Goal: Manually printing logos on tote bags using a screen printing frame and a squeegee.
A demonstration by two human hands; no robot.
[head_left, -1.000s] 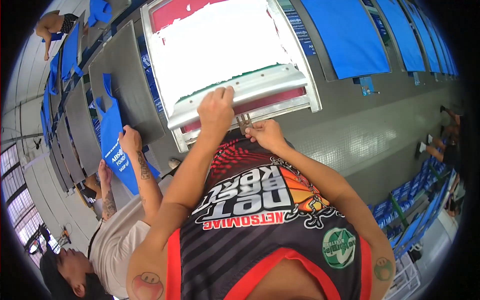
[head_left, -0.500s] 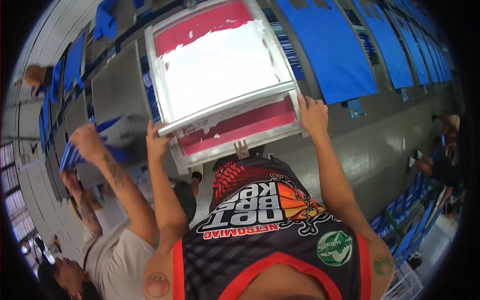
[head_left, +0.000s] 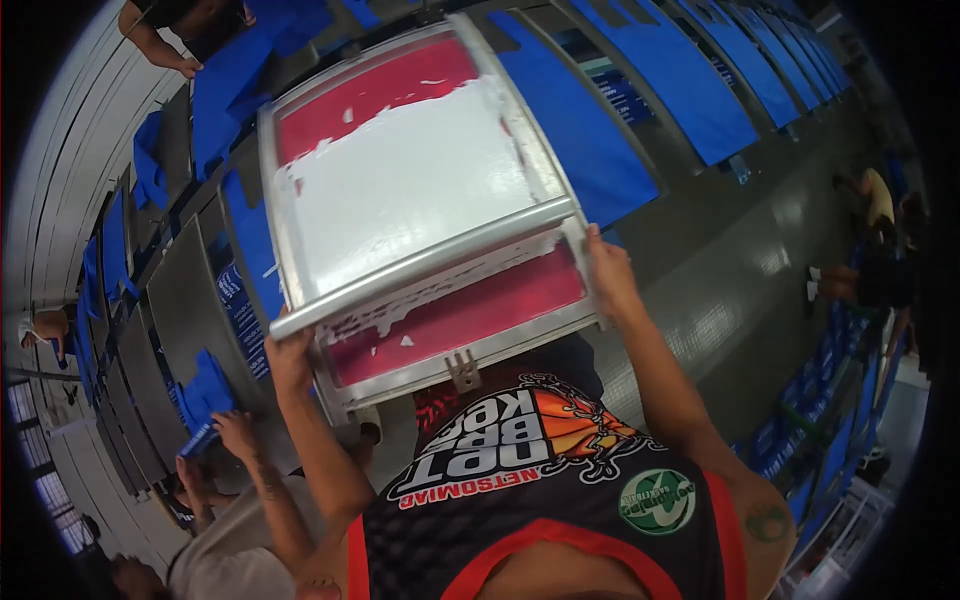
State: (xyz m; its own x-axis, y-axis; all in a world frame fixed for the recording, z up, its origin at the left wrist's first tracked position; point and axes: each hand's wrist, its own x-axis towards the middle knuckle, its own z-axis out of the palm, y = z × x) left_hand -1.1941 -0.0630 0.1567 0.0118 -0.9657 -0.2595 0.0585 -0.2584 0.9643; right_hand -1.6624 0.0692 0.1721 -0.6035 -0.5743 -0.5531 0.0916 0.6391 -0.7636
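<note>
My left hand [head_left: 293, 355] is closed at the lower-left corner of a metal-framed printing screen [head_left: 548, 150], under the end of a silver squeegee bar [head_left: 420, 255]. My right hand [head_left: 610, 270] grips the frame's right side near that bar's other end. White ink [head_left: 400, 180] covers most of the red mesh [head_left: 450, 310], with ragged edges and some flecks; red shows at top and bottom. A metal bracket [head_left: 463, 370] sits on the frame's near edge, against my dark jersey. What lies directly beneath the screen is hidden.
Dark boards with blue cloth pieces [head_left: 680, 90] run in rows either side. At lower left a co-worker's hands [head_left: 238, 435] hold blue fabric [head_left: 207, 385]; another person's hand [head_left: 188, 65] touches cloth at upper left. More people [head_left: 875, 240] are along the right, beyond the grey floor [head_left: 740, 300].
My hands have gone from the squeegee and bracket to the frame's two sides. The screen has shifted left in view, over different boards. The co-worker's blue fabric has moved lower.
</note>
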